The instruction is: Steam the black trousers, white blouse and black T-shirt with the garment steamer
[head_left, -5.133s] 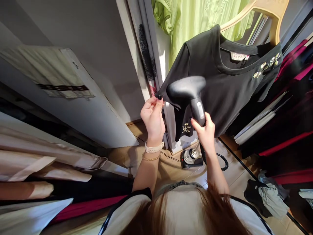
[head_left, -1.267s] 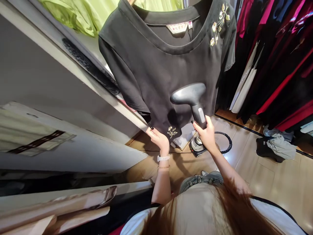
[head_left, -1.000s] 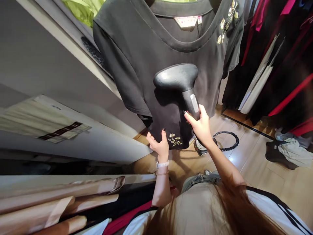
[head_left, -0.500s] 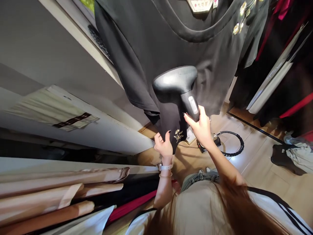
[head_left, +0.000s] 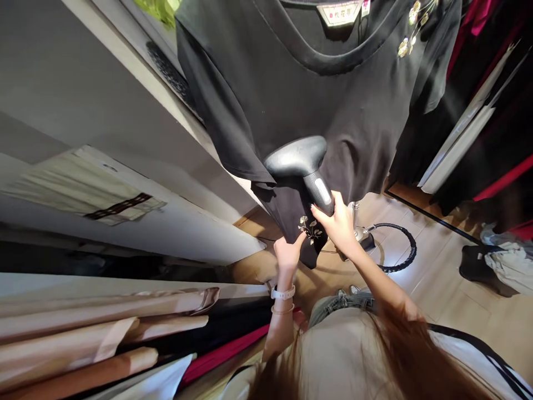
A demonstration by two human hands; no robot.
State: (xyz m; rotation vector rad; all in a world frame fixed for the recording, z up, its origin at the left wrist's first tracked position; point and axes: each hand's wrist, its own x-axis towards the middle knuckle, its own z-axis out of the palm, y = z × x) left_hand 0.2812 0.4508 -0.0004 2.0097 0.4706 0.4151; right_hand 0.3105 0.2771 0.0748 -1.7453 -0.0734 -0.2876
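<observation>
Your right hand (head_left: 336,225) is wrapped firmly round the handle of a handheld garment steamer (head_left: 320,191), fingers curled across it just below the head, with your forearm angled up from near your waist; that's a proper closed grip. The steamer's wide dark head (head_left: 295,156) sits against the lower front of a black T-shirt (head_left: 333,105), which hangs right in front of you with its collar label (head_left: 338,12) near the top of the view; your left hand (head_left: 288,254) is lower and close by, fingers extended and loosely open, up at the shirt's hem; it's no clear pinch, and I can't tell whether the fingertips are actually on the cloth. A small gold floral embroidery (head_left: 310,229) sits on the shirt just above those fingers, between your hands; your left wrist has a white watch (head_left: 283,293) and a thin gold bracelet (head_left: 282,309). Past your right hand, the steamer base (head_left: 362,239) stands on the wood floor (head_left: 437,261) with a black hose (head_left: 400,261) looping beside it; dark clothes with red trim (head_left: 495,166) hang to the right, while tan fabric (head_left: 104,328) lies along the lower left.
</observation>
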